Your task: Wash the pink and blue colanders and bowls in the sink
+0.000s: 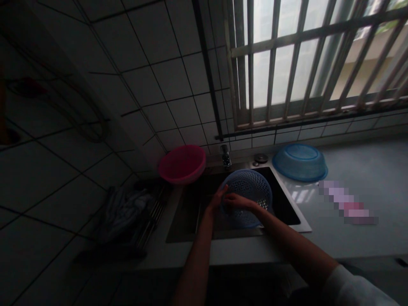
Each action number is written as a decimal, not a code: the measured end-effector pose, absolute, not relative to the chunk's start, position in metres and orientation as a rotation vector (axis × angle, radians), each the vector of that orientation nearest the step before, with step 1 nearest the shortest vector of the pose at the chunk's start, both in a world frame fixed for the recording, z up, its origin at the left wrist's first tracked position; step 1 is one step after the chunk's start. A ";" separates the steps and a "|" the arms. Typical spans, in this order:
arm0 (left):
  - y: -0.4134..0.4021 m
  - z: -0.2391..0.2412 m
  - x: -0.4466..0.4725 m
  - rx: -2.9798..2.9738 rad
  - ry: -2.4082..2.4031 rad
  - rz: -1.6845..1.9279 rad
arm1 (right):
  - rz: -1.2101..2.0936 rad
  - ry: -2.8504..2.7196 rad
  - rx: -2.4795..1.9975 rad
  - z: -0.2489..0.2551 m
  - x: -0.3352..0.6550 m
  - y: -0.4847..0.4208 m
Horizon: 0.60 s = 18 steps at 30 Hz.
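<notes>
A blue perforated plastic colander (pixel 250 191) is held tilted over the dark sink (pixel 288 204). My left hand (pixel 217 199) grips its left rim, fingers curled on the edge. My right hand (pixel 237 200) rests on the colander's front, fingers pressed against the mesh. Both forearms reach in from the bottom of the view. The room is dim, so finger detail is faint.
A pink basin (pixel 182 163) sits left of the tap (pixel 226 156). A blue basin (pixel 300 161) lies upside down on the grey counter (pixel 366 170) at the right. A striped cloth (pixel 124 210) lies on a rack at the left. Tiled walls and a barred window (pixel 306 59) stand behind.
</notes>
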<state>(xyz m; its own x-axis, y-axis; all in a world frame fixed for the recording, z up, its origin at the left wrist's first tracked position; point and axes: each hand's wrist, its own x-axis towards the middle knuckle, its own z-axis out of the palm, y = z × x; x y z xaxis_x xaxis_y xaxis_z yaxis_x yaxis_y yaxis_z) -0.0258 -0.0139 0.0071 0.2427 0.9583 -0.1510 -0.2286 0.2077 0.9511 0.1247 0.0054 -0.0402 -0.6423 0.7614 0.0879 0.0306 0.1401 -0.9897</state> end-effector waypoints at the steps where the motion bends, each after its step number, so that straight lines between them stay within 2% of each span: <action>1: -0.014 0.008 -0.026 0.992 0.953 1.037 | 1.580 -1.844 -0.746 -0.040 0.124 0.005; 7: -0.017 0.007 -0.017 0.938 0.902 0.947 | 1.097 -1.451 -0.958 -0.020 0.148 0.023; 14: -0.016 0.015 -0.023 0.930 1.012 0.985 | 1.614 -1.786 -0.718 -0.032 0.124 0.002; 18: -0.018 0.013 -0.016 0.903 0.950 0.937 | 1.234 -1.524 -0.937 -0.022 0.142 0.018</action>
